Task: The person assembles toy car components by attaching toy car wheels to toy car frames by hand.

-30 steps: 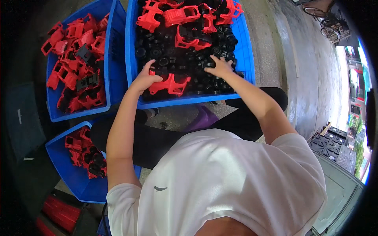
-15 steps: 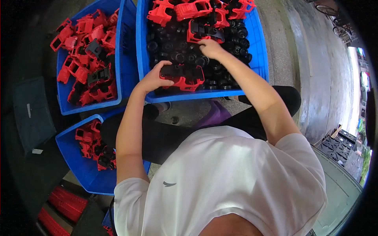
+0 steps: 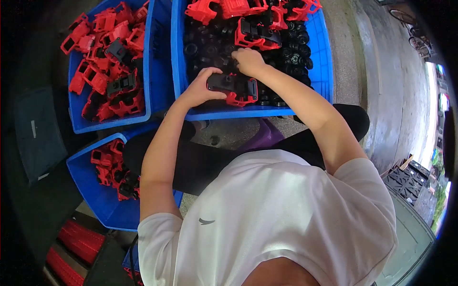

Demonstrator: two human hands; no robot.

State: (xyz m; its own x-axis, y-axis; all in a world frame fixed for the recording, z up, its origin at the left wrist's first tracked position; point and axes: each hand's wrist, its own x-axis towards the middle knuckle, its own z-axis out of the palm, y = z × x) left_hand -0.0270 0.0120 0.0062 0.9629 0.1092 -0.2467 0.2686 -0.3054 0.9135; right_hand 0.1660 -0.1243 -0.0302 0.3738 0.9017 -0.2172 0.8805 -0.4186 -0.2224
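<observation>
Red-and-black car body (image 3: 230,85), left end between left fingers (image 3: 208,72), right fingers (image 3: 240,56) nearby

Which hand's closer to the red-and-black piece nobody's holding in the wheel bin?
Right. The right hand is just below that piece in view; the left hand is lower and farther left, holding another piece.

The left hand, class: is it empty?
No, the left hand grips the left end of a red-and-black toy car body.

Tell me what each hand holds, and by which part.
Left hand: a red-and-black toy body, by its left end. Right hand: whether anything is held cannot be told.
</observation>
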